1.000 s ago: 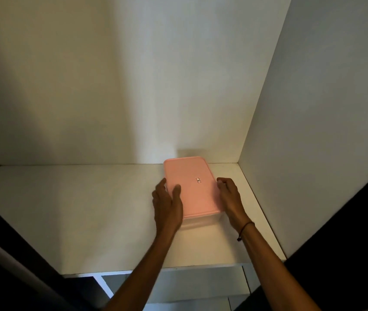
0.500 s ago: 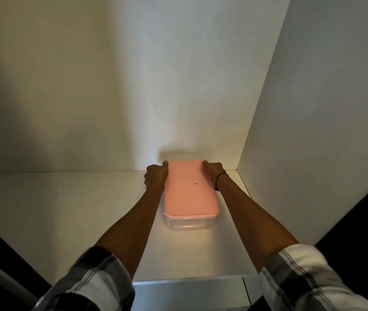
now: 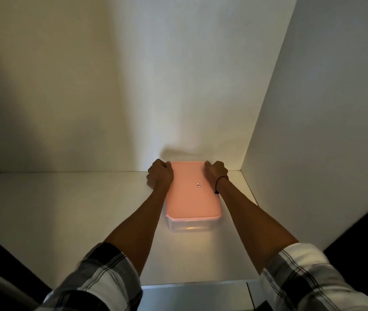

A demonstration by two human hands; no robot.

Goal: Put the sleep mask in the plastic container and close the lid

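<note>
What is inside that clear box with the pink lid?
The pink lid covers the container. Its clear front wall shows only a yellowish glow; no contents can be made out. Both hands grip the far corners.

A white, smooth, flat shelf board (image 3: 55, 212) inside a white cabinet carries everything here. It meets the white back panel along a straight seam and the white side panel on the right. Directly on it, toward the back right corner, stands one thing: a rectangular clear plastic container (image 3: 191, 226) with rounded corners, topped by a pink lid (image 3: 192, 198) bearing a small label at its middle. The container's far end lies close to the back panel; its long sides run front to back.
</note>
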